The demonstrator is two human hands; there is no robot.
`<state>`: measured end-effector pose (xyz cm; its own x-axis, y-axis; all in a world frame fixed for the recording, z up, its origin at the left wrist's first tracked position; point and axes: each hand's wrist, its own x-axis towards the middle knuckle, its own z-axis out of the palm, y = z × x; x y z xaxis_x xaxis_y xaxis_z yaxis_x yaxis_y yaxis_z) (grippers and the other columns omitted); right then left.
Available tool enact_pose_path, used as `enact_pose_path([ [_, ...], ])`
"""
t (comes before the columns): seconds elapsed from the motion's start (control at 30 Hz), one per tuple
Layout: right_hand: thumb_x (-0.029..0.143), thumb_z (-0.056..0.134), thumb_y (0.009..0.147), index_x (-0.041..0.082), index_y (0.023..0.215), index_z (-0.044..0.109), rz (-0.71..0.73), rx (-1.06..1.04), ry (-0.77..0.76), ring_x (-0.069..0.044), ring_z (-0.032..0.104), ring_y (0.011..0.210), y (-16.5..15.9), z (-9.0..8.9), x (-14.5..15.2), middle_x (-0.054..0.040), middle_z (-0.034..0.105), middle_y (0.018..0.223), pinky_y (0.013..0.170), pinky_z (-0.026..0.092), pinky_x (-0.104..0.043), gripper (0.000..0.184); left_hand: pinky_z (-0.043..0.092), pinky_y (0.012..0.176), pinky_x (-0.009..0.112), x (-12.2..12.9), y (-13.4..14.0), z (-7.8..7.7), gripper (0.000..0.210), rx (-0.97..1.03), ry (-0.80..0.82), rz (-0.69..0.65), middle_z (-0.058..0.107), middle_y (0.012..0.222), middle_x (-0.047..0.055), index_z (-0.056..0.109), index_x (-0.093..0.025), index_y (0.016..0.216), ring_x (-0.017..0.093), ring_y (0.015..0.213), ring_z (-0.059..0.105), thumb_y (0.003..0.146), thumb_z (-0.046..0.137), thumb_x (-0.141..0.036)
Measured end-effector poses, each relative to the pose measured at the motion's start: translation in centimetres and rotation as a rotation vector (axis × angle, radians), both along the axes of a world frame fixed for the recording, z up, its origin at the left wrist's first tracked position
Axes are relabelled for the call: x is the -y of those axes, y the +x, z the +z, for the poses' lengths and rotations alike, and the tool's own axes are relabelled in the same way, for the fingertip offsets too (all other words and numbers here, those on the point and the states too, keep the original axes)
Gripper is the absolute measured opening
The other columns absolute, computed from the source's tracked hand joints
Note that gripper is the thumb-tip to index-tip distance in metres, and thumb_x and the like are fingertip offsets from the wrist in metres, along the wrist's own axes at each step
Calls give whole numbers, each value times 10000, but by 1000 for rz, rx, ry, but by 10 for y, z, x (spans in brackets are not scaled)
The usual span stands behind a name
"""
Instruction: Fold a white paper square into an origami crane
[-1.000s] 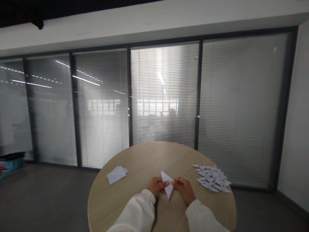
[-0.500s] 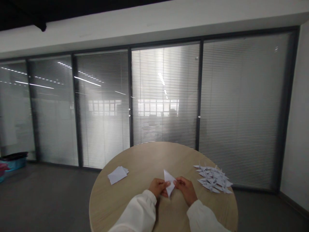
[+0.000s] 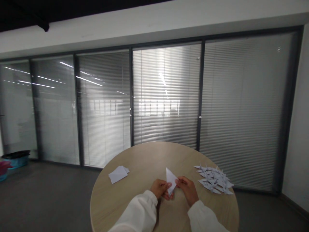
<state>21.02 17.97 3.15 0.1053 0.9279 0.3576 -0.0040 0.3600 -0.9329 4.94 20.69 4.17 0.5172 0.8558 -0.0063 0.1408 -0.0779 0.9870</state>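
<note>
A piece of white folded paper (image 3: 171,179), pointed at its upper end, is held between both hands above the table. My left hand (image 3: 160,188) is closed on its lower left part, with the thumb in front and fingers partly behind it. My right hand (image 3: 187,189) pinches its right corner between thumb and fingers. To the right lies a pile of folded paper cranes (image 3: 213,178). On the left side rests a small stack of white paper sheets (image 3: 118,174).
The round wooden table (image 3: 159,151) stands before a glass partition with blinds (image 3: 166,96). Blue bins (image 3: 18,160), one with a black liner, sit on the floor at the far left. A wall (image 3: 298,129) rises on the right.
The folded paper has tilted slightly, its tip a little higher and further right. The left fingers show more beneath it. The whole view has shifted slightly.
</note>
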Motion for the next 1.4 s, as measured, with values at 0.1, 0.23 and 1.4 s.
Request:
enact_pose_path([
  [0.1, 477, 615, 623, 160, 736, 634, -32, 7, 2, -195, 587, 659, 1, -1, -1, -35, 652, 658, 634, 462, -278, 337, 460, 539, 283, -2, 1, -7, 548, 41, -77, -40, 642, 603, 70, 622, -95, 643, 162, 524, 595, 553, 569, -633],
  [0.23, 491, 619, 609, 159, 744, 631, -55, -3, -2, -183, 581, 639, 1, -2, -3, -28, 655, 669, 627, 459, -270, 359, 461, 510, 290, -4, 3, -11, 544, 70, -114, -32, 640, 584, 78, 594, -93, 637, 187, 526, 612, 508, 612, -621],
  [1.4, 517, 642, 564, 171, 720, 627, -143, -106, -35, -183, 583, 620, 3, -2, -2, -11, 640, 606, 591, 451, -253, 380, 300, 381, 217, 1, -3, -5, 554, -284, 219, 120, 407, 290, -61, 543, -161, 574, 103, 287, 398, 654, 376, -683],
])
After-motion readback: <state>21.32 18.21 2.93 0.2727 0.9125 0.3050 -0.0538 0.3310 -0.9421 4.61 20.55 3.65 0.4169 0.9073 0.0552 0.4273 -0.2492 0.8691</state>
